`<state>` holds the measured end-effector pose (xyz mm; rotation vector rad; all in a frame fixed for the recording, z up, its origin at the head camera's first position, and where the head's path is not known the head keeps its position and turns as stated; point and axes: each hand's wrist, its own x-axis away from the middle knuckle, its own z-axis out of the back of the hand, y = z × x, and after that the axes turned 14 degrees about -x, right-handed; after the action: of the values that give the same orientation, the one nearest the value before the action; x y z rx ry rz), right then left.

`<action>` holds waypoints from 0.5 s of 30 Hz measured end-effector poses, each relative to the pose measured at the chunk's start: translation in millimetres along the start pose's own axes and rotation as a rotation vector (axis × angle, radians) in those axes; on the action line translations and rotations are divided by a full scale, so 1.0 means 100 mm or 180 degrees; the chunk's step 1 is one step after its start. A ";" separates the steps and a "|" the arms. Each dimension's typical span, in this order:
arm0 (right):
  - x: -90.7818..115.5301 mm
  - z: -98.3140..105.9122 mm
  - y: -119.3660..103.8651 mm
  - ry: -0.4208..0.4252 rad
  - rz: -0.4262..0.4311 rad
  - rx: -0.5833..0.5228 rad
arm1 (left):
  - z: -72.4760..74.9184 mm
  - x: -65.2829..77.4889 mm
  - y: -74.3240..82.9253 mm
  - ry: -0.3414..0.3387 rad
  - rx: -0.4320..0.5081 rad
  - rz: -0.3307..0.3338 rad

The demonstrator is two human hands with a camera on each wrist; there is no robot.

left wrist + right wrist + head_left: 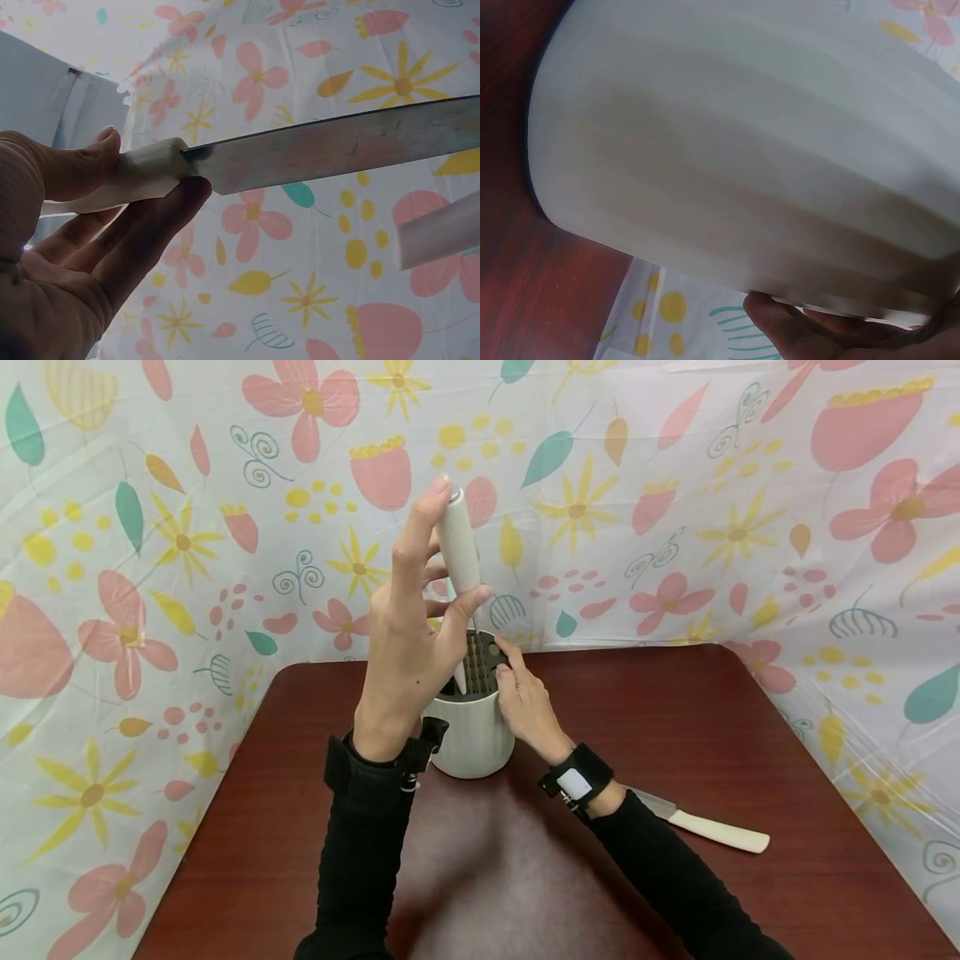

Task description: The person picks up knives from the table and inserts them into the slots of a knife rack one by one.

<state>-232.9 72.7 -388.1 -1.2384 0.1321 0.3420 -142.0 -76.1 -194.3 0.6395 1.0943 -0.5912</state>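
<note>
My left hand (408,635) pinches the white handle (458,543) of a knife, held upright with its blade pointing down at the knife block. In the left wrist view the broad steel blade (337,146) stretches out from the thumb and fingers. The round white knife block (472,735) has a dark slotted top (480,668); how far the blade tip is in is hidden. My right hand (528,702) grips the block's right rim, its fingers against the ribbed wall (727,165) in the right wrist view. A second white handle (460,678) sticks out of the block's top.
Another knife (720,831) with a white handle lies on the brown table (300,827) to the right, its blade partly behind my right forearm. A flower-print cloth (577,552) hangs behind the table and along its sides.
</note>
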 end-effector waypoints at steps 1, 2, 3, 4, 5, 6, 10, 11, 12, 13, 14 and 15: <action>0.00 0.00 0.00 -0.0003 -0.0014 0.0006 | -0.01 0.01 -0.01 -0.0001 0.0014 0.0000; 0.01 0.00 0.00 -0.0002 -0.0031 0.0012 | -0.02 0.01 -0.03 -0.0005 0.0032 0.0003; 0.01 0.00 0.00 -0.0001 -0.0036 0.0019 | -0.04 0.01 -0.04 -0.0006 0.0048 0.0003; 0.01 0.00 -0.01 -0.0001 -0.0041 0.0009 | -0.05 0.01 -0.06 -0.0010 0.0063 0.0003; 0.01 0.00 -0.01 -0.0007 -0.0047 0.0001 | -0.07 0.02 -0.07 -0.0010 0.0069 0.0003; 0.02 0.00 -0.01 -0.0013 -0.0043 -0.0006 | -0.08 0.01 -0.08 -0.0011 0.0069 0.0000; 0.02 0.00 -0.02 -0.0020 -0.0012 -0.0046 | -0.14 0.00 -0.12 0.0002 0.0004 -0.0006; 0.02 0.00 -0.02 -0.0014 -0.0009 -0.0045 | -0.15 -0.01 -0.13 0.0010 -0.0018 -0.0004; 0.02 -0.01 -0.02 -0.0008 -0.0005 -0.0055 | -0.16 -0.01 -0.14 0.0015 -0.0028 -0.0003; 0.02 -0.01 -0.02 0.0002 -0.0002 -0.0060 | -0.18 0.00 -0.15 0.0022 -0.0040 0.0005; 0.03 -0.01 -0.02 0.0009 -0.0005 -0.0061 | -0.19 0.00 -0.16 0.0025 -0.0047 0.0012; 0.04 -0.01 -0.01 0.0015 -0.0014 -0.0060 | -0.21 0.01 -0.17 0.0019 -0.0050 0.0032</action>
<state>-229.1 72.3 -388.6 -1.2581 0.1304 0.3373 -166.1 -72.7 -204.8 0.6333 1.0996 -0.5718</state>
